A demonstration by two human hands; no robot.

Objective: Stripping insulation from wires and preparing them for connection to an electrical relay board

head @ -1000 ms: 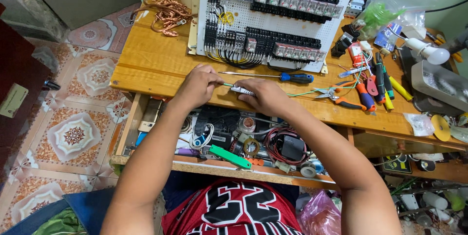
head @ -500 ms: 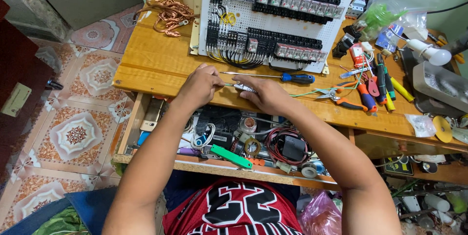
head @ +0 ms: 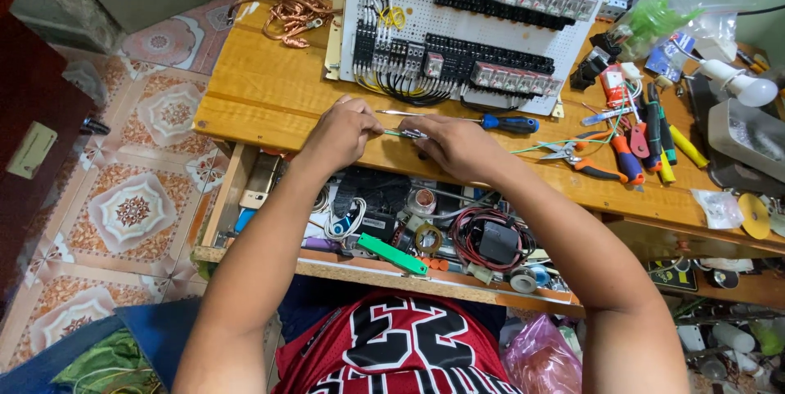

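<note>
Over the wooden bench (head: 270,91), left hand (head: 343,128) and right hand (head: 458,145) pinch a green wire (head: 394,133).

A single head-worn camera looks steeply down from above and behind the grip of the left hand (head: 339,131) and right hand (head: 458,147), fairly near. It faces forward across the wooden surface (head: 262,96); its far edge is probably cut off.

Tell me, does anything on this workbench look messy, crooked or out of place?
Mostly clutter. A tangle of bare copper wire lies loose at the wooden table's far left corner. The open drawer below brims with jumbled cables and tape rolls. Both hands pinch a small green-wired part at the table edge. Nothing looks spilled or broken.
</note>
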